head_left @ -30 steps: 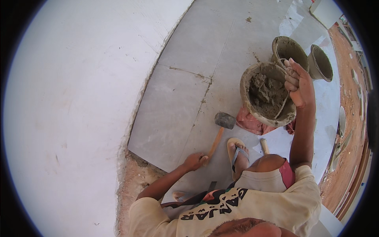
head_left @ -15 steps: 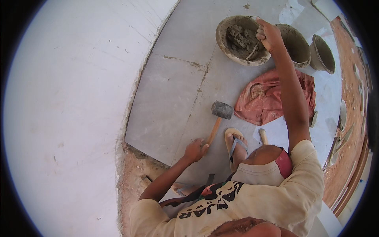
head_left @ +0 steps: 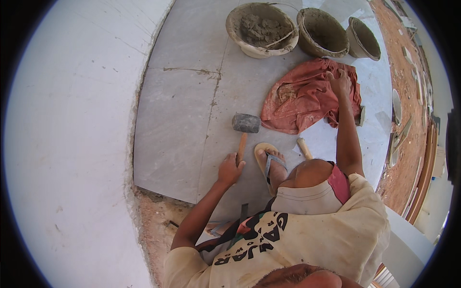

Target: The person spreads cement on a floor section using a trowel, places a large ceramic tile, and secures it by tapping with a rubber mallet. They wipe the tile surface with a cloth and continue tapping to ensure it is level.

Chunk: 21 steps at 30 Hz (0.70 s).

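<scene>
My left hand is closed round the wooden handle of a rubber mallet. Its black head rests on or just over the grey floor tiles. To the right, a crumpled red cloth, smeared with dried mortar, lies on the floor. My right hand is at its far right part, with curled fingers that seem to grip the fabric. Beyond the cloth stands a bucket of wet mortar, its wire handle leaning over the rim.
Two more mortar-stained buckets, a middle one and a smaller one, stand at the far right. A short light-coloured handle lies by my sandalled foot. A white wall bounds the left, with bare rough ground beside the tile edge.
My right hand has let go of the mortar bucket's handle and come back toward me onto the red cloth. My left hand still holds the mallet. The view has shifted slightly.
</scene>
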Each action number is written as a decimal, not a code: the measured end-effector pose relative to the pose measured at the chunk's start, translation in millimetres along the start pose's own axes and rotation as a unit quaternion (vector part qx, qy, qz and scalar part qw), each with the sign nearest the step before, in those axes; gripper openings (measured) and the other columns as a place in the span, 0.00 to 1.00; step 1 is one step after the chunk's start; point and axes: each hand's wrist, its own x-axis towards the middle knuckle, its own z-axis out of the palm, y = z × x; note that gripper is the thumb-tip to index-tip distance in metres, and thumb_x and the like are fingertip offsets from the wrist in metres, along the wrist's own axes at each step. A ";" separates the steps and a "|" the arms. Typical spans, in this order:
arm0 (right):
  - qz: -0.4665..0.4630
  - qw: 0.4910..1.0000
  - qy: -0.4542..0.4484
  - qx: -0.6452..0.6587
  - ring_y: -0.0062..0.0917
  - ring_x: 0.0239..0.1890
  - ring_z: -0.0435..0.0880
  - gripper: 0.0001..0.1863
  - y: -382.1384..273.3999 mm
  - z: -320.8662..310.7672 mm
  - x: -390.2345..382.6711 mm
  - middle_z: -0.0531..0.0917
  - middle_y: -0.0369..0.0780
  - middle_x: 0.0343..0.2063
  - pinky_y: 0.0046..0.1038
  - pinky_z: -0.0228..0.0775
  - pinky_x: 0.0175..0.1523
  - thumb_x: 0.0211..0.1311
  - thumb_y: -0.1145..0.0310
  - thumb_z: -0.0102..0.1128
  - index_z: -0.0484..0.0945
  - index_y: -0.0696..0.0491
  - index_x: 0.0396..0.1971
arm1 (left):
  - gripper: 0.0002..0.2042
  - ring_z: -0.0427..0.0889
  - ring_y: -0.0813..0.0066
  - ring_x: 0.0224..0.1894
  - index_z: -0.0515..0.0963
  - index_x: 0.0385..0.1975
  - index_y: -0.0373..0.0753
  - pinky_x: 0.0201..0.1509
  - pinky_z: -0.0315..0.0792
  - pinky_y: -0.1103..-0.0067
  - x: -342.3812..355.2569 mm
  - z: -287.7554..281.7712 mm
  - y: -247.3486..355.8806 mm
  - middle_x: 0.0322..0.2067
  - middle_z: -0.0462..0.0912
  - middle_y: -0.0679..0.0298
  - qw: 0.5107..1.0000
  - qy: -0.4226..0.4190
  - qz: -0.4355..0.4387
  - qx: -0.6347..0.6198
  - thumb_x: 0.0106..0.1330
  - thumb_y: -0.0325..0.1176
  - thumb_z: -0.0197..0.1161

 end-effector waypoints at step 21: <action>-0.211 0.864 -0.320 0.326 0.26 0.30 0.77 0.15 -178.4 25.0 -97.1 0.82 0.43 0.26 0.31 0.70 0.40 0.56 0.63 0.58 0.81 0.62 0.32 | 0.25 0.80 0.45 0.49 0.70 0.53 0.31 0.54 0.72 0.59 -57.6 -8.9 6.7 0.45 0.80 0.43 0.974 -0.202 -0.098 -0.020 0.62 0.41 0.64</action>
